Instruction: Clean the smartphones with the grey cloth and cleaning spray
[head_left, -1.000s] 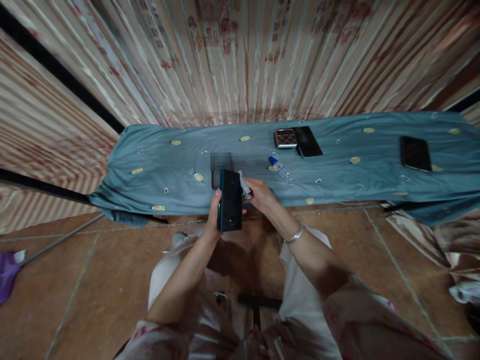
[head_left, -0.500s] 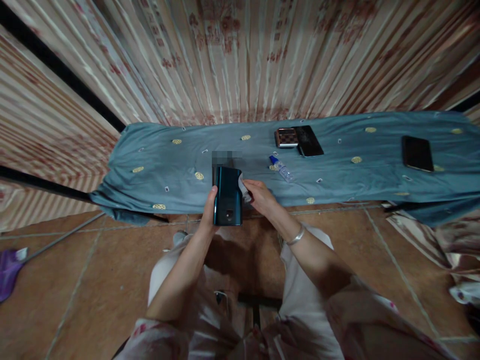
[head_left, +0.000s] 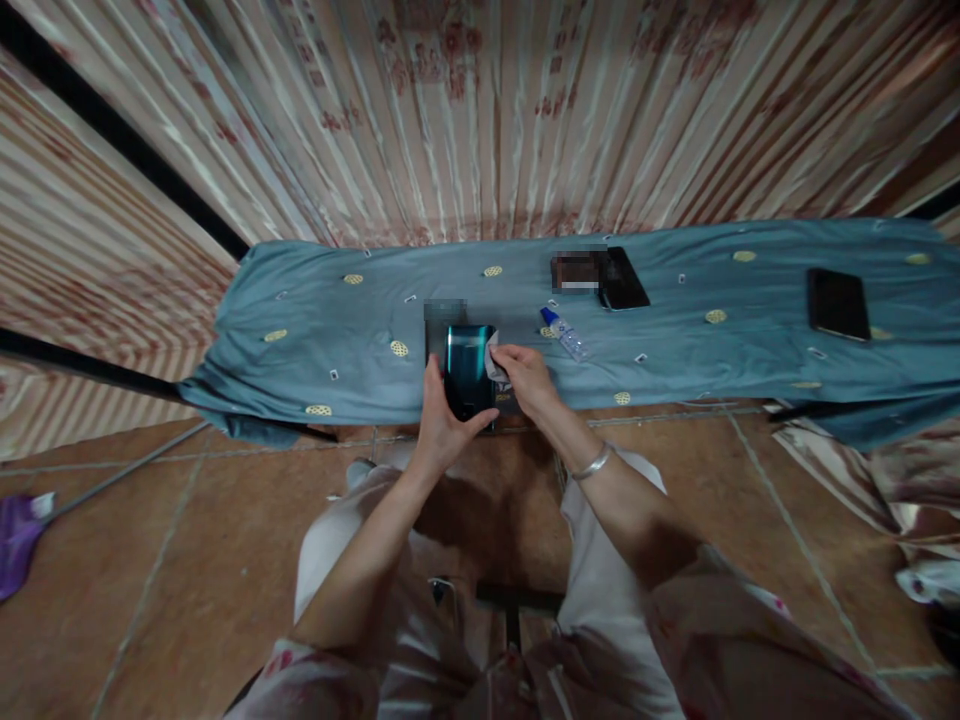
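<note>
Head view: left hand (head_left: 439, 430) has its fingers wrapped round a teal phone (head_left: 468, 370), back side up, held just over the near edge of the surface (head_left: 315, 330). Right hand (head_left: 525, 380) pinches a small white cloth (head_left: 495, 358) against the phone's right edge, fingers closed on it. My read: wipe is mid-way, with the cloth only on the right edge and the rest of the back looking untouched; cannot tell how clean it is. Spray bottle (head_left: 564, 335) lies on the surface just right of the hands. Further back, a black phone (head_left: 622, 280) beside a blurred item; another dark phone (head_left: 838, 303) far right. Neither is being handled.
</note>
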